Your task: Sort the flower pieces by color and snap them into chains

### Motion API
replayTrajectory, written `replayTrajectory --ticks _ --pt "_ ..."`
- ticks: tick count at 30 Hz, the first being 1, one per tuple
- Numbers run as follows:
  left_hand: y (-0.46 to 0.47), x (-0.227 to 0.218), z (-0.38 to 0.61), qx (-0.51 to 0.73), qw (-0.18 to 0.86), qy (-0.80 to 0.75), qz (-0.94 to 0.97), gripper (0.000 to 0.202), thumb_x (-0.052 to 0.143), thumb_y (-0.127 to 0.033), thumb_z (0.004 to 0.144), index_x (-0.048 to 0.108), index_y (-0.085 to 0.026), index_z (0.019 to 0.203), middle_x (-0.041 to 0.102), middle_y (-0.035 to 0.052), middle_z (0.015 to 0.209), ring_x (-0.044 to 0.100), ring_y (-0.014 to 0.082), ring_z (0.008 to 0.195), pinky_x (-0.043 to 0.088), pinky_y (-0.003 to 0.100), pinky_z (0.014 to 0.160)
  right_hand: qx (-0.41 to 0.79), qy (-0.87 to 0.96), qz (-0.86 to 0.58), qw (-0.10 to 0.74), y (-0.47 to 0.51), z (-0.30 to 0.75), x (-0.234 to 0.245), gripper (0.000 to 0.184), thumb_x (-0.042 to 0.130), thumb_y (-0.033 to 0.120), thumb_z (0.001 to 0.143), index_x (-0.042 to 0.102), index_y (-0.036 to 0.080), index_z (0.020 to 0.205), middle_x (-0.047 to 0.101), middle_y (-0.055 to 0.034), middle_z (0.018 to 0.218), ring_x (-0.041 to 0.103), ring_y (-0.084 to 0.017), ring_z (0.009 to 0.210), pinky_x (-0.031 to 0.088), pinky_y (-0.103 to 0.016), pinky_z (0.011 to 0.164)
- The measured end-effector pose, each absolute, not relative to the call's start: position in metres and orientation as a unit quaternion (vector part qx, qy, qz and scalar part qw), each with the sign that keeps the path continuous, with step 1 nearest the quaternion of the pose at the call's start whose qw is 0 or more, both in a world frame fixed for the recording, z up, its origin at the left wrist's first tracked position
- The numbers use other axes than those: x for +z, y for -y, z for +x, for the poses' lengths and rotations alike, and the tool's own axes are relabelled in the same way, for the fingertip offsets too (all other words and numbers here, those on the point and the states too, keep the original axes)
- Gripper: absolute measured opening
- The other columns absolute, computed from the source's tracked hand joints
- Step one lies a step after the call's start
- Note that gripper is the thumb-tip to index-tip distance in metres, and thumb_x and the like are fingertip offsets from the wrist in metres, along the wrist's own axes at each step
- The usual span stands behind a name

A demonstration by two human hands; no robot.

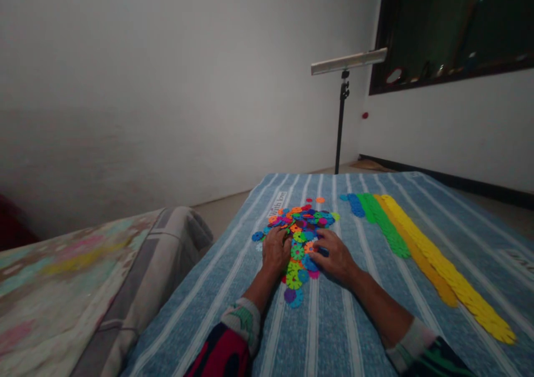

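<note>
A loose heap of mixed-colour notched plastic discs (298,236) lies in the middle of the striped blue cloth. My left hand (275,252) rests palm down at the heap's left edge, its bent fingers reaching onto the discs and partly hidden. On the opposite side is my right hand (336,257), fingers curved and a gap showing between thumb and forefinger. Their tips are beside an orange disc (308,247); no disc is visibly gripped. Green discs (294,274) and a purple disc (289,295) trail off toward me.
To the right run overlapping rows of discs: yellow (448,268), orange-yellow (429,271), green (387,229) and blue (356,204). A lamp on a black stand (341,121) rises beyond the table. At left stands a surface covered with a patterned cloth (83,271).
</note>
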State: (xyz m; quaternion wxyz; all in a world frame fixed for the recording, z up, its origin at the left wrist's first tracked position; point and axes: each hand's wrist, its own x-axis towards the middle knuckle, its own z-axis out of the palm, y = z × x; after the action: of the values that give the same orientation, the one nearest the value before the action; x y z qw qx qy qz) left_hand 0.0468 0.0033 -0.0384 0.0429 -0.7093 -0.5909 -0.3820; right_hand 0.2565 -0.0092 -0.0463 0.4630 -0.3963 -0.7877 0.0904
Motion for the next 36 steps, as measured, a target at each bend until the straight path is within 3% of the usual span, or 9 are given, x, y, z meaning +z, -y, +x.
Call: replayTrajectory --ticks 5,9,15,19,24,28,32,36 --pt "-0.002 -0.04 0.044 -0.397 0.057 0.592 -0.699 0.019 0.053 -0.017 0.083 0.07 -0.017 0.092 0.071 0.0119 0.107 0.063 0.0268 0.108 0.049 0.046 0.1 0.084 0.846 -0.346 0.396 0.016 0.256 -0.045 0.03 0.082 0.037 0.069 0.074 0.021 0.093 0.061 -0.0137 0.129 0.052 -0.034 0.126 0.042 -0.053 0.105" --pt "-0.001 -0.039 0.043 -0.403 0.057 0.593 -0.695 0.018 0.052 -0.018 0.082 0.069 -0.018 0.088 0.071 0.0108 0.101 0.064 0.0258 0.103 0.05 0.045 0.099 0.071 0.857 -0.346 0.377 0.015 0.257 -0.047 0.038 0.085 0.04 0.068 0.073 0.019 0.098 0.063 -0.0152 0.126 0.055 -0.034 0.123 0.042 -0.053 0.105" --pt "0.0 -0.03 0.032 -0.386 0.066 0.617 -0.682 0.021 0.048 -0.025 0.085 0.068 -0.019 0.088 0.071 0.0118 0.108 0.062 0.027 0.11 0.046 0.044 0.105 0.056 0.855 -0.352 0.377 0.009 0.261 -0.044 0.048 0.082 0.06 0.066 0.071 0.021 0.091 0.066 -0.0127 0.12 0.058 -0.032 0.117 0.043 -0.048 0.103" --pt "-0.004 -0.024 0.015 -0.362 0.101 0.676 -0.634 0.029 0.047 -0.027 0.085 0.068 -0.016 0.102 0.067 0.0156 0.12 0.058 0.0306 0.118 0.043 0.048 0.108 0.048 0.854 -0.344 0.387 0.005 0.258 -0.042 0.051 0.078 0.066 0.068 0.069 0.021 0.09 0.067 -0.0123 0.117 0.059 -0.03 0.113 0.045 -0.046 0.099" --pt "-0.008 -0.02 0.002 -0.282 0.1 0.762 -0.575 0.045 0.047 -0.037 0.09 0.064 -0.008 0.118 0.058 0.024 0.134 0.051 0.036 0.13 0.043 0.05 0.106 0.074 0.846 -0.335 0.407 0.004 0.253 -0.039 0.047 0.085 0.057 0.064 0.066 0.019 0.086 0.068 -0.0108 0.11 0.062 -0.027 0.104 0.049 -0.04 0.09" --pt "-0.007 -0.013 0.002 -0.233 0.055 0.787 -0.568 0.048 0.045 -0.04 0.091 0.06 -0.008 0.123 0.064 0.0222 0.126 0.058 0.0336 0.121 0.047 0.046 0.098 0.148 0.824 -0.34 0.428 0.009 0.248 -0.032 0.029 0.086 0.04 0.068 0.065 0.02 0.071 0.07 -0.0063 0.101 0.064 -0.023 0.098 0.05 -0.036 0.087" --pt "-0.003 -0.005 0.005 -0.208 0.026 0.776 -0.595 0.042 0.042 -0.039 0.093 0.062 -0.011 0.115 0.07 0.0186 0.112 0.065 0.0311 0.108 0.048 0.042 0.092 0.27 0.769 -0.329 0.477 0.01 0.248 -0.021 0.022 0.077 0.032 0.076 0.066 0.02 0.061 0.072 -0.0045 0.096 0.067 -0.02 0.097 0.051 -0.033 0.088" --pt "-0.001 -0.004 0.007 -0.208 0.03 0.762 -0.612 0.034 0.041 -0.038 0.092 0.064 -0.015 0.101 0.072 0.0147 0.102 0.067 0.0288 0.1 0.049 0.037 0.084 0.274 0.713 -0.377 0.524 -0.012 0.278 -0.012 0.017 0.071 0.033 0.076 0.07 0.021 0.063 0.074 -0.0072 0.098 0.068 -0.023 0.098 0.052 -0.04 0.092"
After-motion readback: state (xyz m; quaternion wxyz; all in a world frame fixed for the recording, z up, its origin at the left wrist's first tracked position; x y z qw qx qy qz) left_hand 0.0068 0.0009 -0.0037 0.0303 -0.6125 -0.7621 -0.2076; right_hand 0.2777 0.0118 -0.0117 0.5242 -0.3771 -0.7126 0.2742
